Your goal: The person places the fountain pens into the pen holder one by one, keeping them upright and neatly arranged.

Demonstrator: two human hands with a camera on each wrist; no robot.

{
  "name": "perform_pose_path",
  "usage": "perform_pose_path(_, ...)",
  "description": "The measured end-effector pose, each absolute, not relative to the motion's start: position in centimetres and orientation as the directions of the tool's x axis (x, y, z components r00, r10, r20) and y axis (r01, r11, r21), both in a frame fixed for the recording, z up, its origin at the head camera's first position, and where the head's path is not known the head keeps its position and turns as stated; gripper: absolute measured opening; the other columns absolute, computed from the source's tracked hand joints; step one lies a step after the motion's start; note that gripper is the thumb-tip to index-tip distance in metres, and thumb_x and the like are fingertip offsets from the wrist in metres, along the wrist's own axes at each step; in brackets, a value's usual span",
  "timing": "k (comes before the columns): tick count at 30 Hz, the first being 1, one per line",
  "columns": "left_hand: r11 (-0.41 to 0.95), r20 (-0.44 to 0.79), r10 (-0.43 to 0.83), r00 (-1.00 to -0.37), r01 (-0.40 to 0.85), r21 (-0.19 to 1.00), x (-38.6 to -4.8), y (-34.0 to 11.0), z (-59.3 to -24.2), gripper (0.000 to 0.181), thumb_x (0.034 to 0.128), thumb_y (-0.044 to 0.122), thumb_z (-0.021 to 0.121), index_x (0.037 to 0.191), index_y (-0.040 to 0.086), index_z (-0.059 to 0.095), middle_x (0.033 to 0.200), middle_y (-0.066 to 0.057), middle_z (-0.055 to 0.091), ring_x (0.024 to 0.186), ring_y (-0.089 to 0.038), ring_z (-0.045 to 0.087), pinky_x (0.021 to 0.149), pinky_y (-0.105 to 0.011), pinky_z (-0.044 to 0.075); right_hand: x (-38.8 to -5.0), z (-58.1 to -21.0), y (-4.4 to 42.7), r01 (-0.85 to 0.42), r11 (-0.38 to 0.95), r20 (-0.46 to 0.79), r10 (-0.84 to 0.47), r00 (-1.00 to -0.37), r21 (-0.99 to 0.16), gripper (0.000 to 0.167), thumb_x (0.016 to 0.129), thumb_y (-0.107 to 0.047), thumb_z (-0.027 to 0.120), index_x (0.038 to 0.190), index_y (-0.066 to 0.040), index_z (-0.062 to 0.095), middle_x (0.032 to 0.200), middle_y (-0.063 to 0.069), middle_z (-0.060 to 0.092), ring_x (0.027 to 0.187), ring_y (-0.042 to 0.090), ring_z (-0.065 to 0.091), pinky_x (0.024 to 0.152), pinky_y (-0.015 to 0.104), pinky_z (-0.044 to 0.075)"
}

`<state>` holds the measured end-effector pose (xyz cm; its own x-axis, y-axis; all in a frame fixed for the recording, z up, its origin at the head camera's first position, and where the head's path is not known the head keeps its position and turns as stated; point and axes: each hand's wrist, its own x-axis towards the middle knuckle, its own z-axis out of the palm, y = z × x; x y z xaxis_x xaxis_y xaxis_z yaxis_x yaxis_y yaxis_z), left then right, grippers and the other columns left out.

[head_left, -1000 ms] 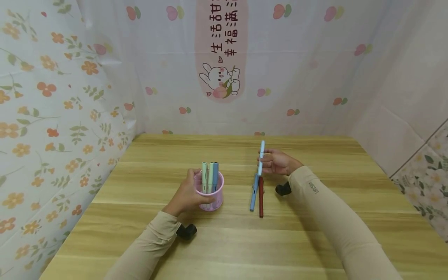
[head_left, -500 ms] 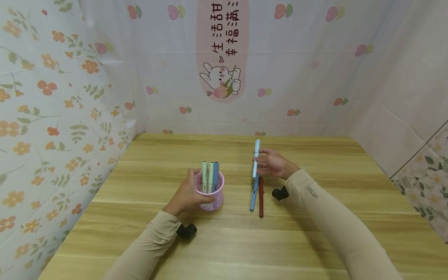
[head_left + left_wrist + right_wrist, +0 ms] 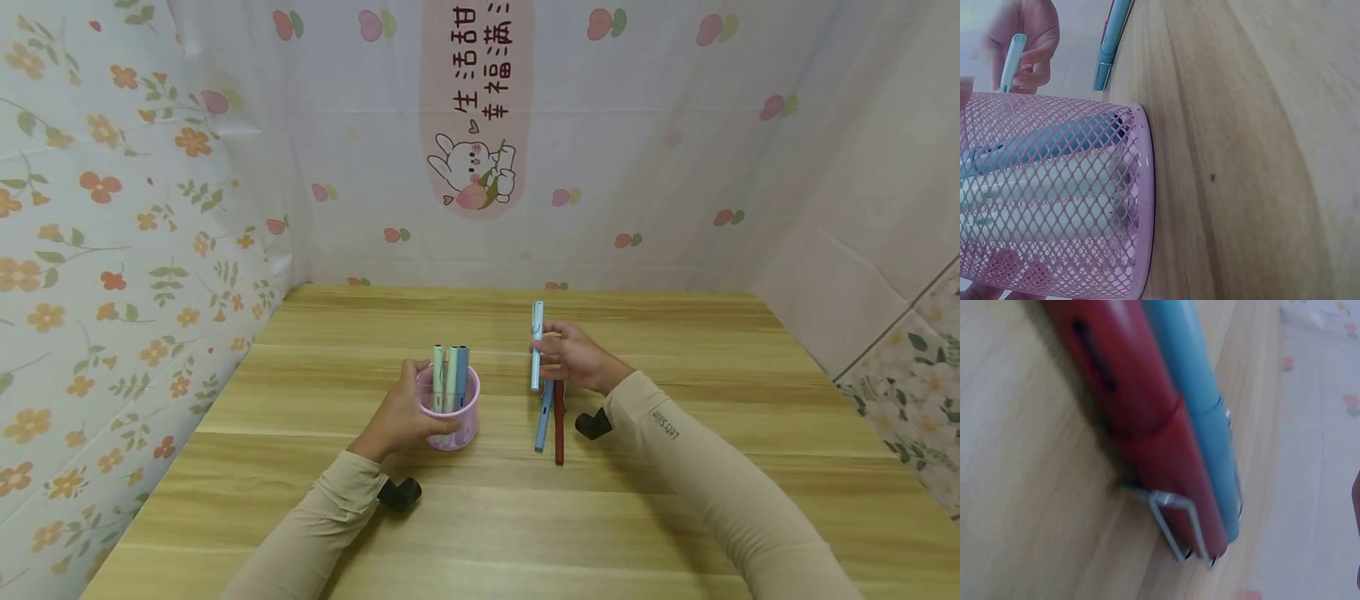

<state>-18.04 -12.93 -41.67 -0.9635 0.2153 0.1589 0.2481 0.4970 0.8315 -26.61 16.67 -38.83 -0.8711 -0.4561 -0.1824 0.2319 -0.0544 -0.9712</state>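
Wooden table [image 3: 525,525] below, left grip [image 3: 399,419] holds a pink cup [image 3: 467,430] while right grip [image 3: 581,357] pinches a pale pen [image 3: 536,370].

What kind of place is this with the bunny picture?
Probably an indoor table corner with sheets put up around it. You can see a wood-grained table, a printed sheet with a cartoon bunny behind it, and a pink cup holding pens.

Smooth pale pen [image 3: 536,368], holey net cup [image 3: 469,425]
The pen looks like plastic. The red pen [image 3: 1138,394] has a shiny metal clip [image 3: 1172,500]. The cup's rim [image 3: 1145,206] is glossy. The table [image 3: 487,525] looks like smooth wood, a sleeve [image 3: 720,475] like dull cloth.
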Motion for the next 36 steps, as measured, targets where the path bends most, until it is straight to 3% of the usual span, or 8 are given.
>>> perform_pose_path(16,0.483,0.166,0.212,-0.963,0.251,0.839,-18.0,-12.8,-41.7,0.096,0.0568,0.015,0.094,0.129,-0.002,0.033,0.125,-0.029,0.052,0.105,-0.035,0.056,0.092,-0.049,0.046,-25.0,-37.5,13.7,0.19,-0.115,-0.117,-0.465,-0.877,-0.975,0.019,0.098,-0.002,0.052,0.113,-0.006,0.041,0.089,0.002,0.054,0.075,0.013,0.056,0.067,0.028,0.054)
perform_pose_path(36,0.483,0.156,0.209,-0.965,0.241,0.842,-18.1,-12.8,-41.5,0.095,0.0563,0.014,0.094,0.128,-0.001,0.033,0.129,-0.029,0.05,0.109,-0.038,0.055,0.094,-0.05,0.045,-23.8,-37.1,10.8,0.141,-0.163,-0.061,-0.415,-0.908,-0.976,0.036,0.097,0.003,0.052,0.128,-0.001,0.035,0.091,0.003,0.058,0.08,0.015,0.061,0.069,0.029,0.056)
